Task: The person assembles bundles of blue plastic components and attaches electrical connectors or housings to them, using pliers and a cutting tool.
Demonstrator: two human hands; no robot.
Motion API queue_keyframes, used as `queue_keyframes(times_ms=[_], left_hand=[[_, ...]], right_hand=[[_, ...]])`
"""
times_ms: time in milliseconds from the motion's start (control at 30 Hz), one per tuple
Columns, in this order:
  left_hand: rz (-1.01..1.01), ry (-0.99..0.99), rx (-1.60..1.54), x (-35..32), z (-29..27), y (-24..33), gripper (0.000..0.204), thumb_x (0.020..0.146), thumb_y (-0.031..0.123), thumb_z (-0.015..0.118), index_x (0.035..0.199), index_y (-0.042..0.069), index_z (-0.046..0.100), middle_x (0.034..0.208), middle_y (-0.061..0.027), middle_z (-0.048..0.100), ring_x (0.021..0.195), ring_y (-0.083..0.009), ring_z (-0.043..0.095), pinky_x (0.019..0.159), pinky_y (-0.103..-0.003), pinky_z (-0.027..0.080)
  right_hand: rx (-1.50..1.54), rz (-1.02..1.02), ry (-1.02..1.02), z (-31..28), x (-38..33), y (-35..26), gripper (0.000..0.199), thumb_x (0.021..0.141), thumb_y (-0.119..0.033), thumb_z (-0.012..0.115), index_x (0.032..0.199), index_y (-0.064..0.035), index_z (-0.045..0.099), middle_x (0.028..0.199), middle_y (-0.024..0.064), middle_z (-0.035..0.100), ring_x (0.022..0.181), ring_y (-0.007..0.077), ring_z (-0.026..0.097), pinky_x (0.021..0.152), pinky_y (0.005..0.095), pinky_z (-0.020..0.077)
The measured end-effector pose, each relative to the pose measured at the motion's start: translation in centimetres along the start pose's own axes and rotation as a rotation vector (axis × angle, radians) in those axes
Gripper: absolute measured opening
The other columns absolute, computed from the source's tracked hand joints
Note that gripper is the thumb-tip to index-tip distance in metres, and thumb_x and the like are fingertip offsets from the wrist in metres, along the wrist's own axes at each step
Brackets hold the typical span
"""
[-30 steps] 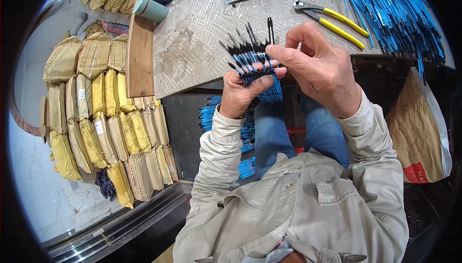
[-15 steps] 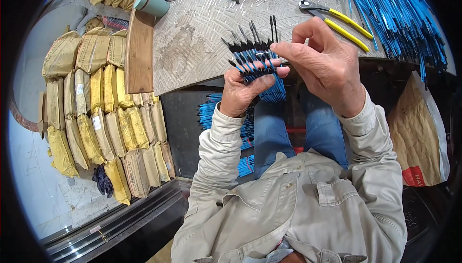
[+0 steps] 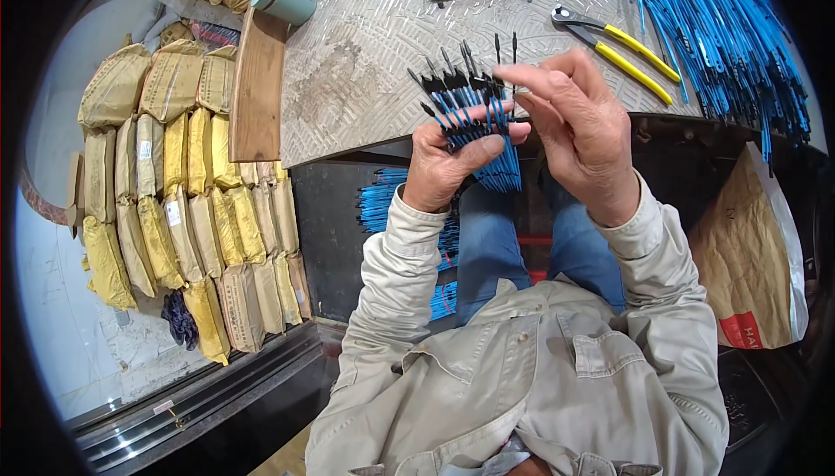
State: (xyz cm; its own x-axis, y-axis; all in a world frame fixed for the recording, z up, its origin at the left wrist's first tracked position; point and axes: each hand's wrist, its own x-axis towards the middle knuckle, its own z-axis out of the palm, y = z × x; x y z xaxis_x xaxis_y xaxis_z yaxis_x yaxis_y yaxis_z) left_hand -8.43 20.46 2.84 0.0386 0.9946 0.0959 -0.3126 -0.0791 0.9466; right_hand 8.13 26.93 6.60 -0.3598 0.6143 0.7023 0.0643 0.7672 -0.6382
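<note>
Head view: left hand [image 3: 448,158] has its grip closed on a fan of blue black-tipped cables [image 3: 477,124]. Right hand [image 3: 578,128] pinches one cable tip, over the bench's [image 3: 365,67] near edge.

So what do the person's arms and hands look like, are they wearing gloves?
No gloves: the left hand and the right hand are bare. Both arms wear the long sleeves of a pale beige cotton work jacket, wrinkled, with cuffs ending at the wrists. No watch or rings show.
</note>
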Motion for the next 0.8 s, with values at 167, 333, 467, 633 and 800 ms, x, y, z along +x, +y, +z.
queue_keyframes(times_ms=[167, 333, 467, 633, 800], left_hand=[[0.049, 0.004, 0.071, 0.2, 0.7, 0.6, 0.030, 0.080, 0.001, 0.063, 0.110, 0.001, 0.059, 0.107, -0.0171, 0.061, 0.095, -0.0257, 0.062, 0.082, -0.034, 0.050], [0.048, 0.041, -0.009, 0.1, 0.7, 0.5, 0.028, 0.082, 0.003, 0.061, 0.110, -0.002, 0.058, 0.099, -0.0168, 0.063, 0.091, -0.0252, 0.063, 0.080, -0.034, 0.051], [0.016, 0.038, -0.045, 0.2, 0.4, 0.3, 0.025, 0.083, 0.003, 0.060, 0.107, -0.003, 0.058, 0.096, -0.0176, 0.064, 0.088, -0.0249, 0.064, 0.078, -0.034, 0.052], [-0.025, 0.051, -0.047, 0.2, 0.9, 0.8, 0.021, 0.085, 0.005, 0.058, 0.104, -0.005, 0.059, 0.096, -0.0167, 0.064, 0.087, -0.0250, 0.064, 0.077, -0.033, 0.052], [0.011, 0.037, 0.001, 0.2, 0.9, 0.8, 0.021, 0.086, 0.007, 0.057, 0.103, -0.005, 0.059, 0.096, -0.0152, 0.064, 0.087, -0.0245, 0.064, 0.077, -0.033, 0.052]], right_hand=[[0.055, 0.045, -0.039, 0.2, 0.2, 0.4, 0.044, 0.071, 0.013, 0.054, 0.110, -0.0079, 0.062, 0.078, 0.0079, 0.049, 0.068, 0.0173, 0.048, 0.058, 0.0229, 0.0426], [-0.035, -0.057, -0.148, -1.3, 1.3, 0.3, 0.044, 0.070, 0.013, 0.055, 0.108, -0.0086, 0.063, 0.075, 0.0060, 0.045, 0.069, 0.0180, 0.045, 0.057, 0.0250, 0.0387], [-0.016, -0.082, -0.255, -2.4, 2.1, 0.3, 0.043, 0.068, 0.011, 0.057, 0.105, -0.0094, 0.065, 0.074, 0.0057, 0.043, 0.068, 0.0186, 0.046, 0.056, 0.0256, 0.0363], [-0.046, -0.079, -0.320, -2.8, 2.5, 0.1, 0.040, 0.068, 0.008, 0.060, 0.104, -0.0101, 0.065, 0.074, 0.0064, 0.043, 0.066, 0.0198, 0.047, 0.056, 0.0261, 0.0369], [-0.090, -0.050, -0.292, -2.3, 2.2, -0.3, 0.041, 0.065, 0.006, 0.063, 0.102, -0.0109, 0.064, 0.074, 0.0071, 0.043, 0.065, 0.0207, 0.048, 0.055, 0.0276, 0.0381]])
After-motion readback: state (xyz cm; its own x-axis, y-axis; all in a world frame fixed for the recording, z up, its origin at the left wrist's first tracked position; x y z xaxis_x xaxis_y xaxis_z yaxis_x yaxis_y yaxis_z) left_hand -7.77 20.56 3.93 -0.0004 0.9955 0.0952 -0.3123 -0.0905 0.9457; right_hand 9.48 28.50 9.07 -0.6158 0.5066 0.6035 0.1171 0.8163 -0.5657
